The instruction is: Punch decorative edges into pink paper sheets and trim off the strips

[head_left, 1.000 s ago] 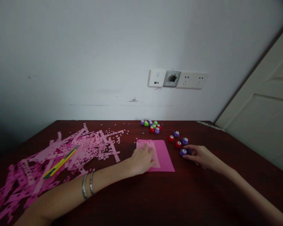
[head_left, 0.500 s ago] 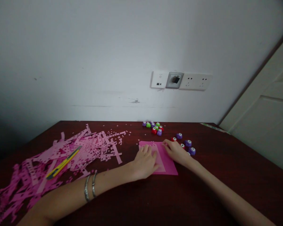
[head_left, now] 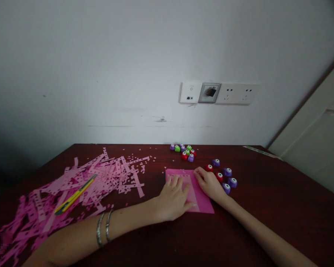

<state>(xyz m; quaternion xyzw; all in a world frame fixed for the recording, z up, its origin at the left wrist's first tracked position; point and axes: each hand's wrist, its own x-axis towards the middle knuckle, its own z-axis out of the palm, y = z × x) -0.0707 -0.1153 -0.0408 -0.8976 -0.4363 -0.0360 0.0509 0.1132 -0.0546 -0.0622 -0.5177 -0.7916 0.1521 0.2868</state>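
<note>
A darker pink paper sheet (head_left: pixel 202 198) lies on the table with a smaller pale pink piece of paper (head_left: pixel 193 193) on top of it. My left hand (head_left: pixel 174 198) rests on the pale piece, fingers apart and thumb stretched to the right; it is open. Over the sheet's upper right part, my right hand (head_left: pixel 208 181) is closed, its fingers bent and pressed together near the paper. Whatever those fingertips hold, if anything, is too small to see. Tiny pink scraps show along the sheet's top edge.
Left of the paper spreads a heap of punched pink paper strips (head_left: pixel 100 174) with a yellow utility knife (head_left: pixel 75 196) on it. Small eye-topped craft punches in red, purple and green stand in a back group (head_left: pixel 183 150) and a right group (head_left: pixel 222 174). A ruler-like strip (head_left: pixel 263 152) lies back right.
The view has shifted slightly. My left thumb reaches further out over the pale paper, and my right hand sits a little lower on the darker sheet, uncovering more of the right-hand punches.
</note>
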